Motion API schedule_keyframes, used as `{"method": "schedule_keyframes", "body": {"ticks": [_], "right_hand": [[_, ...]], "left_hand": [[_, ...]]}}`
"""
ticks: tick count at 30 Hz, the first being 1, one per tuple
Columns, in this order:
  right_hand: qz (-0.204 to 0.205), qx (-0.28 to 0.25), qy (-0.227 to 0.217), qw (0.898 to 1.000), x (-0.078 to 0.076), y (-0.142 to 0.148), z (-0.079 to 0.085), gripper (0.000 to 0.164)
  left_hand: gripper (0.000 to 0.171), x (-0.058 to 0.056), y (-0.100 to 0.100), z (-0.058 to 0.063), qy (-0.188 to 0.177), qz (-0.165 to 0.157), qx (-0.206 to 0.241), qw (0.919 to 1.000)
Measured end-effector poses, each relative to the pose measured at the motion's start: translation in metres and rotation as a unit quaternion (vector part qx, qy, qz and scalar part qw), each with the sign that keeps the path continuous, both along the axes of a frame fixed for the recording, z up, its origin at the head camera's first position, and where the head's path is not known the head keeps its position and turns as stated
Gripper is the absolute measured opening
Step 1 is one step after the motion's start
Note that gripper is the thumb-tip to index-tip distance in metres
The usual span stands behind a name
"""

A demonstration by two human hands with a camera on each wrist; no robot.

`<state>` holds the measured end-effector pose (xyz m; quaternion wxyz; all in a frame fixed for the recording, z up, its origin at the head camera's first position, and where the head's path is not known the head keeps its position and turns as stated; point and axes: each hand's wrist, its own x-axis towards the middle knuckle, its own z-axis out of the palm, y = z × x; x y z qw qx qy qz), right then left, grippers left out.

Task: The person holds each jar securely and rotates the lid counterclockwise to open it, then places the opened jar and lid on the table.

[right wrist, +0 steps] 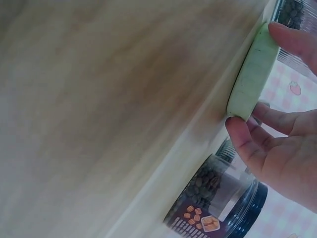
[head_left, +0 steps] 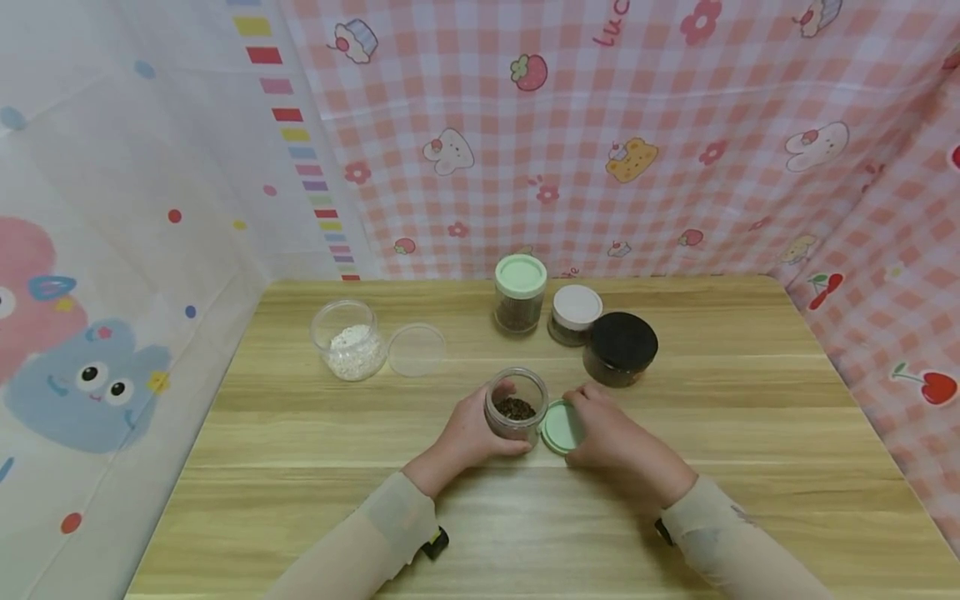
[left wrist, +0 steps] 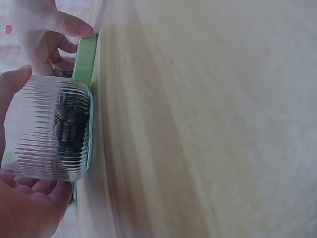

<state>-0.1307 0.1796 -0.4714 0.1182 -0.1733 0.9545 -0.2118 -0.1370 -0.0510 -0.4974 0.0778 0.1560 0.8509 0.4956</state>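
An uncovered clear ribbed jar (head_left: 516, 404) with dark brown bits in its bottom stands on the table. My left hand (head_left: 471, 432) grips it from the left, thumb at the near side and fingers round the far side. Just right of the jar, a pale green lid (head_left: 562, 427) lies flat on the wood. My right hand (head_left: 609, 429) holds that lid by its edge, thumb on one side and fingertips on the other, as the right wrist view also shows. In the left wrist view, the lid's rim (left wrist: 85, 59) sits right beside the jar's base.
Behind stand a green-lidded jar (head_left: 521, 293), a white-lidded jar (head_left: 575, 315) and a black-lidded jar (head_left: 620, 348), the last close beyond my right hand. At the left are an uncovered tub of white flakes (head_left: 349, 342) and a clear lid (head_left: 417, 350). Cloth hangs behind the table.
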Motion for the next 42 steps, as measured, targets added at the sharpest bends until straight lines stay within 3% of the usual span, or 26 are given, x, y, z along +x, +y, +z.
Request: {"method": "schedule_keyframes", "body": {"ticks": [9, 15, 19, 25, 34, 42], "right_hand": [[0.003, 0.017, -0.006, 1.000, -0.007, -0.021, -0.001, 0.086], [0.021, 0.028, -0.001, 0.999, -0.016, -0.051, -0.002, 0.086], [0.037, 0.030, -0.004, 0.999, -0.024, -0.077, -0.003, 0.088], [0.060, 0.045, -0.012, 0.997, -0.033, -0.123, -0.007, 0.089], [0.053, 0.055, 0.005, 0.997, -0.036, -0.190, -0.008, 0.086], [0.024, 0.062, 0.004, 0.998, -0.035, -0.232, -0.007, 0.080]], "left_hand": [[0.086, 0.002, -0.016, -0.002, -0.007, 0.029, 0.033, 0.9990], [0.084, 0.005, -0.045, 0.002, -0.012, 0.059, 0.031, 0.9977], [0.085, 0.009, -0.070, 0.003, 0.000, 0.093, 0.005, 0.9957], [0.087, 0.019, -0.114, 0.007, 0.018, 0.154, -0.044, 0.9870], [0.087, 0.028, -0.166, 0.011, -0.017, 0.236, -0.044, 0.9706], [0.085, 0.032, -0.195, 0.011, -0.019, 0.265, -0.027, 0.9636]]}}
